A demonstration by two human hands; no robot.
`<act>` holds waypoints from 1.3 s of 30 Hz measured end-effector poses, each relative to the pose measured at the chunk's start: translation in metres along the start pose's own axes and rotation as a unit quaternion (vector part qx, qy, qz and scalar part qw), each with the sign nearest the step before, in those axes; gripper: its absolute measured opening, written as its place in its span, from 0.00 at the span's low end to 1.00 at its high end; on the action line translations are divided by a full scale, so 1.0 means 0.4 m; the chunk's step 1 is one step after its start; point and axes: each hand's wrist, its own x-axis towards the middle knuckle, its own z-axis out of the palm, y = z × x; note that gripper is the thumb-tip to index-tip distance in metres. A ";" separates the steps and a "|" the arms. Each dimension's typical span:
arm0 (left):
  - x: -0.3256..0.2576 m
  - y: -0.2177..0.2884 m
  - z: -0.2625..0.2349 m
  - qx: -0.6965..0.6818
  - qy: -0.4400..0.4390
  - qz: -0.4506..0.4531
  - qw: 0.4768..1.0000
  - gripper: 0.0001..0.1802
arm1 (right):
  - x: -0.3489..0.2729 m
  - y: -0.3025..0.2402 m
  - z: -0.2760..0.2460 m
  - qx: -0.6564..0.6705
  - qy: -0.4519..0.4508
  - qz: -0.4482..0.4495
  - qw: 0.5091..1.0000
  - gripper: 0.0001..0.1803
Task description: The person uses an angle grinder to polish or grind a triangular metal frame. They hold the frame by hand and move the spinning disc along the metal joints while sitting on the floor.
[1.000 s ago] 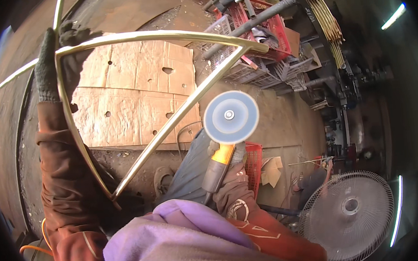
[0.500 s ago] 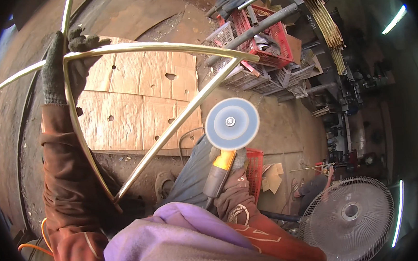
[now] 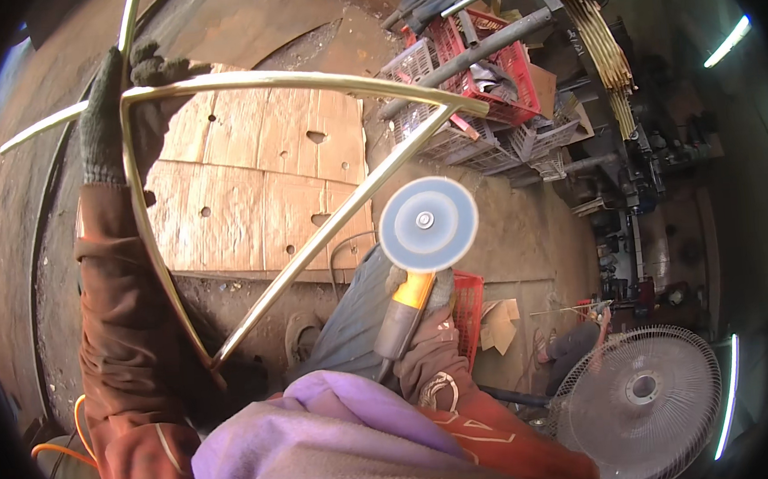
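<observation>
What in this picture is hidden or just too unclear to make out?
All in the head view:
- Right hand: its grip on the angle grinder is mostly hidden behind the tool's body and the sleeve.
- Grinder disc: blurred smooth, so its surface cannot be read.
- Brass frame: the rods' far ends run off the top and left edges.
- Left hand: gloved, fingers partly behind the frame's rods.
- Red crates: contents too jumbled to tell.

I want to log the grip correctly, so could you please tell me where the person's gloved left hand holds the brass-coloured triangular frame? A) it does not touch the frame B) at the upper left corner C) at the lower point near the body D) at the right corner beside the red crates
B: the left hand, in a dark glove, closes on the upper left corner of the triangular frame, far from its lower point and right corner.
</observation>
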 end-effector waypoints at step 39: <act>-0.021 0.009 0.197 -0.011 -0.005 0.073 0.997 0.17 | 0.013 -0.052 0.080 -0.054 -0.021 0.013 0.998 0.33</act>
